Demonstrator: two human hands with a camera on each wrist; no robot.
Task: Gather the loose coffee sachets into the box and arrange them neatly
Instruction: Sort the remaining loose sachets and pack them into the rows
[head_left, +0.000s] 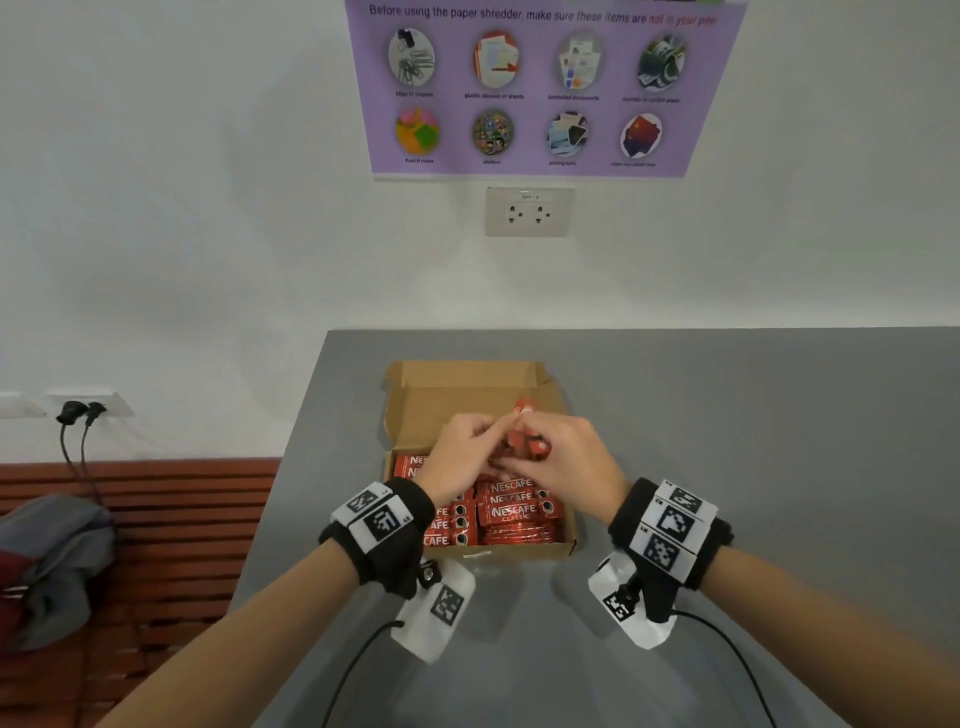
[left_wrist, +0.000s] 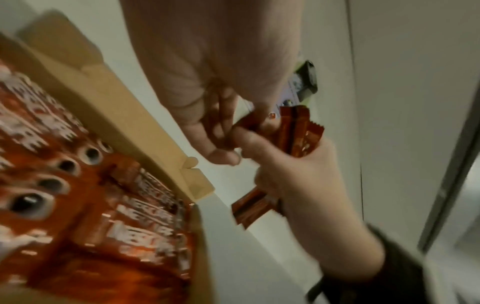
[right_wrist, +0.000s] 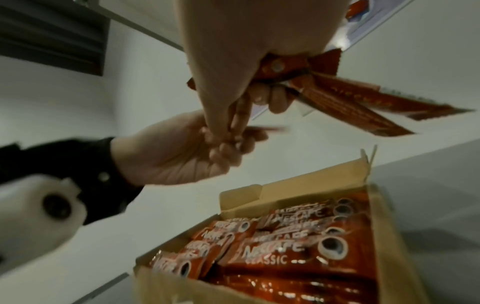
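Both my hands, left (head_left: 462, 452) and right (head_left: 566, 457), grasp a sachet bundle (head_left: 524, 434) above the box (head_left: 467, 384); rows (head_left: 511, 512) packed, worktop (head_left: 727, 441) bare, bundle pending.

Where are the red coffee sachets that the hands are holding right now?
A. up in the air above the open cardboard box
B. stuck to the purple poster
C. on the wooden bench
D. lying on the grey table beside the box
A: the right hand grips a bunch of red coffee sachets, the left hand pinching at them, held above the open brown cardboard box, clear of the packed sachets inside.
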